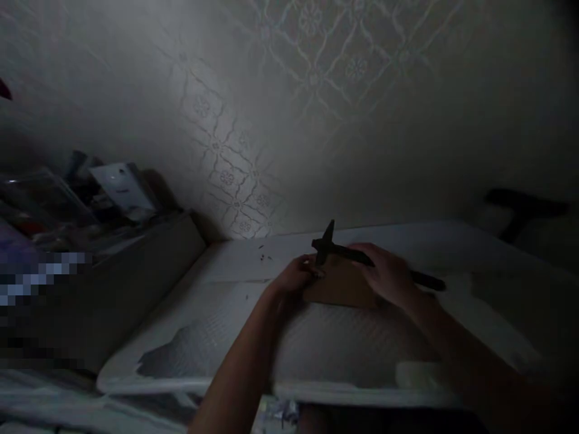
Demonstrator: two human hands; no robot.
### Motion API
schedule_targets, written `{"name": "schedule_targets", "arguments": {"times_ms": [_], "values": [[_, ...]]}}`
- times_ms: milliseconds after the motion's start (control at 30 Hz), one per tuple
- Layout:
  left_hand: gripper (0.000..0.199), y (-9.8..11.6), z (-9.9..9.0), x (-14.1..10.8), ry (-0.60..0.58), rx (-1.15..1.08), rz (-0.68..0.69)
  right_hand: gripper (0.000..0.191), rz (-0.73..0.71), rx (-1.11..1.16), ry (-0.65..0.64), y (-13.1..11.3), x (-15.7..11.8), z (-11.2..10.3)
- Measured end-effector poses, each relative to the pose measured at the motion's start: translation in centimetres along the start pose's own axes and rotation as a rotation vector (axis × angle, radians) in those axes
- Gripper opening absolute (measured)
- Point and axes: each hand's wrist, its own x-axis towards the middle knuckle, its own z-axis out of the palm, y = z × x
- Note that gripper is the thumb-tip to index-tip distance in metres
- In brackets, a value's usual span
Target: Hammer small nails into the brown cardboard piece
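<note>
One hammer [344,251] is gripped by the handle in one right hand [391,274], its head over the far left part of one brown board [341,284] on the table [226,262]. One left hand [294,275] is at the board's left edge, grip undeterminable; at least three small dark pieces [262,257] lie beyond. One clear container [67,199] at left has contents too dark to identify.

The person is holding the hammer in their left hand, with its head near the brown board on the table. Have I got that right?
Not quite: the head view shows the hammer in the right hand, not the left. Its head is indeed near the brown board on the table.
</note>
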Motion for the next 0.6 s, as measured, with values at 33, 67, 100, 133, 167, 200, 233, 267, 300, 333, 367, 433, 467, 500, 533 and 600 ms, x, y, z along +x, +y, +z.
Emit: {"name": "schedule_targets", "arguments": {"times_ms": [33, 67, 100, 133, 167, 200, 233, 267, 300, 333, 367, 433, 467, 500, 533, 600], "values": [[0.041, -0.01, -0.02, 0.03, -0.004, -0.004, 0.007, 0.030, 0.005, 0.002, 0.000, 0.06, 0.01, -0.11], [0.040, -0.03, -0.04, 0.06, 0.005, 0.003, 0.014, 0.030, 0.007, 0.001, -0.017, 0.10, 0.00, -0.22], [0.039, -0.04, -0.05, 0.09, 0.019, 0.018, 0.017, 0.030, 0.001, -0.001, -0.047, 0.12, -0.01, -0.30], [0.039, -0.04, -0.05, 0.11, 0.035, 0.036, 0.017, 0.031, -0.009, 0.000, -0.079, 0.12, -0.02, -0.37], [0.039, -0.04, -0.04, 0.13, 0.051, 0.055, 0.015, 0.032, -0.022, 0.007, -0.109, 0.11, -0.03, -0.42], [0.040, -0.03, -0.02, 0.13, 0.063, 0.067, 0.011, 0.033, -0.029, 0.014, -0.128, 0.10, -0.04, -0.45], [0.041, -0.02, 0.00, 0.14, 0.065, 0.069, 0.005, 0.033, -0.028, 0.015, -0.132, 0.09, -0.04, -0.47], [0.042, -0.01, 0.02, 0.13, 0.057, 0.059, -0.002, 0.033, -0.023, 0.014, -0.124, 0.10, -0.03, -0.46], [0.041, -0.02, 0.04, 0.13, 0.048, 0.040, -0.006, 0.033, -0.014, 0.011, -0.107, 0.12, -0.03, -0.45], [0.040, -0.05, 0.05, 0.12, 0.043, 0.025, -0.008, 0.032, -0.005, 0.006, -0.094, 0.14, -0.02, -0.43], [0.039, -0.09, 0.04, 0.12, 0.043, 0.023, -0.007, 0.032, -0.003, 0.000, -0.091, 0.17, -0.02, -0.41], [0.038, -0.19, 0.01, 0.10, 0.055, 0.043, 0.003, 0.033, -0.023, 0.005, -0.118, 0.16, -0.02, -0.42], [0.038, -0.24, -0.02, 0.10, 0.060, 0.055, 0.011, 0.032, -0.033, 0.014, -0.134, 0.14, -0.03, -0.46], [0.037, -0.27, -0.04, 0.09, 0.058, 0.060, 0.018, 0.032, -0.033, 0.022, -0.139, 0.11, -0.02, -0.53], [0.038, -0.27, -0.06, 0.09, 0.047, 0.055, 0.023, 0.031, -0.025, 0.027, -0.134, 0.11, -0.01, -0.62], [0.039, -0.16, -0.12, 0.06, 0.018, 0.034, 0.036, 0.029, 0.008, 0.030, -0.097, 0.26, 0.06, -0.81]]}}
